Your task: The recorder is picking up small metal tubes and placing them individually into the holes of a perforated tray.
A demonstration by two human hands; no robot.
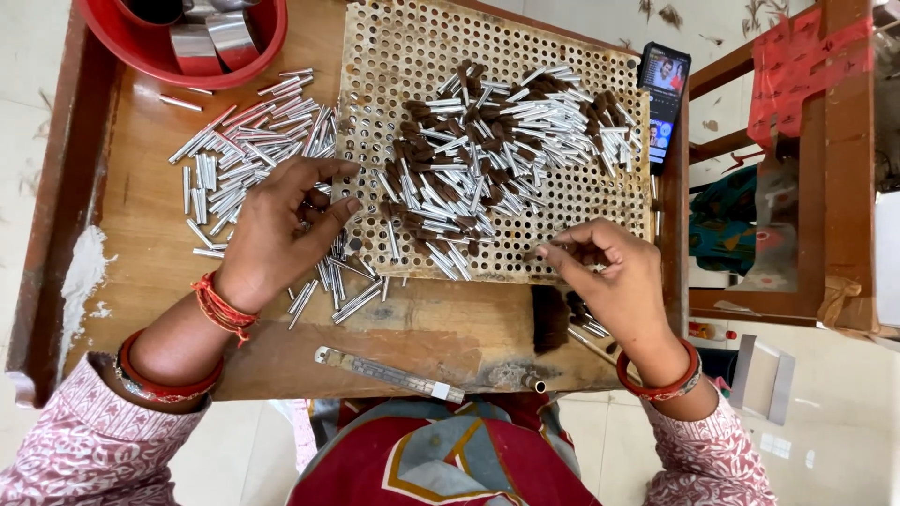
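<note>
A pale perforated board [581,201] lies on a wooden work table [141,234]; on it is a heap of short silver tubes with brown ends [487,141]. My left hand [277,234] rests among loose plain silver tubes [244,150] beside the board's left edge, fingers curled around a few of them. At the board's near edge my right hand [609,276] pinches one thin tube between thumb and fingertips. Both wrists wear red bangles.
A red bowl [262,42] with metal cylinders stands at the back left. A phone [661,98] leans at the board's right edge. A metal strip [389,373] lies near the table's front edge. A wooden frame [834,159] stands to the right.
</note>
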